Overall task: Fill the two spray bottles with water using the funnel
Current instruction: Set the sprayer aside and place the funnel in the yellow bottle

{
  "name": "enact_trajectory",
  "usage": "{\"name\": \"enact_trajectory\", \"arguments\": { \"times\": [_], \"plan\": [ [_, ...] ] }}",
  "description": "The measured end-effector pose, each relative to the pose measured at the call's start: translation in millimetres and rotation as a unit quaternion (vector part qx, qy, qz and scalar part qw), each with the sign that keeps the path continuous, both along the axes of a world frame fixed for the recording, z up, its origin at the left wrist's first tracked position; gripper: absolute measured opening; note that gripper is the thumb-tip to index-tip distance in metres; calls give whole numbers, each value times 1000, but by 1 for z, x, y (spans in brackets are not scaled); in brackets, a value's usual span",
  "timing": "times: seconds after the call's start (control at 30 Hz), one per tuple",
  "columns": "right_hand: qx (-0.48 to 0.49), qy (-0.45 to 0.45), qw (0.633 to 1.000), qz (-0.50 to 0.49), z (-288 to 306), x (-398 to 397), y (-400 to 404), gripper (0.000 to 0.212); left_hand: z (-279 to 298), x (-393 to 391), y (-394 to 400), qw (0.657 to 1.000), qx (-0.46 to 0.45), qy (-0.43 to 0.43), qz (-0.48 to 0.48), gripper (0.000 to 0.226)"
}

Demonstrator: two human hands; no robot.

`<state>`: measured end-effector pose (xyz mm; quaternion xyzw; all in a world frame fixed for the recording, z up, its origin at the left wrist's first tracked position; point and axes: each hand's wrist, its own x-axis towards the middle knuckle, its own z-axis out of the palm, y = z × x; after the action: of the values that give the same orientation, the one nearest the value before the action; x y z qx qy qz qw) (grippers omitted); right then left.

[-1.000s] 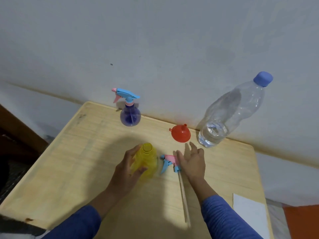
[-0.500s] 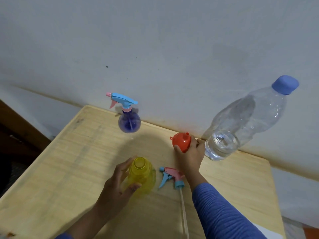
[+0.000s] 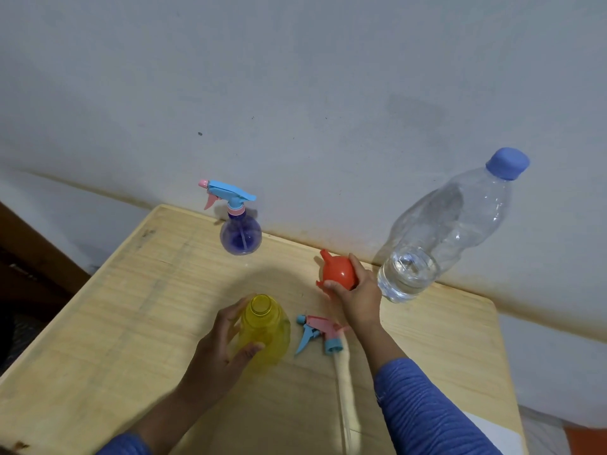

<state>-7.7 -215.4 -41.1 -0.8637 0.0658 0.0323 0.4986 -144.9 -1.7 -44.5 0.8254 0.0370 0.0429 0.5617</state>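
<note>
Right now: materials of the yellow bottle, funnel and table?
Yellow bottle: translucent tinted plastic, apparently; light passes through it. Funnel: opaque red-orange plastic, smooth with a slight sheen. Table: pale wood or wood-look laminate; grain lines show, which one is unclear.

dim, even light | soft shadows on wall | wide-angle edge distortion

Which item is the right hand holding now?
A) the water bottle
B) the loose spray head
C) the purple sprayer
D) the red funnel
D: the right hand grips the red funnel, while the spray head lies on the table and the water bottle stands untouched.
</note>
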Motion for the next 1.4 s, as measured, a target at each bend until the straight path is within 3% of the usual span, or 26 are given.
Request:
{"name": "enact_trajectory", "arguments": {
  "times": [0.17, 0.4, 0.57, 0.7, 1.03, 1.2, 1.4],
  "plan": [
    [71, -31, 997, 13, 27, -17, -5, 45, 0, 0, 2, 1000, 1, 1, -9, 62],
    [176, -111, 978, 14, 90, -46, 3, 49, -2, 1, 7, 1000, -22, -7, -20, 66],
    [131, -168, 976, 44, 129, -69, 19, 47, 2, -1, 9, 999, -11, -3, -34, 76],
    [78, -203, 971, 95, 147, -83, 35, 48, -4, -1, 10, 998, -45, -7, -36, 63],
    [-116, -261, 937, 203, 132, -100, 50, 43, -5, -2, 10, 997, -57, -14, -46, 64],
    [-103, -282, 923, 243, 125, -105, 55, 31, -1, -5, 10, 998, -52, -16, -39, 62],
    [-129, -295, 912, 253, 119, -108, 54, 31, 5, -7, 9, 998, -49, -13, -38, 58]
  ]
}}
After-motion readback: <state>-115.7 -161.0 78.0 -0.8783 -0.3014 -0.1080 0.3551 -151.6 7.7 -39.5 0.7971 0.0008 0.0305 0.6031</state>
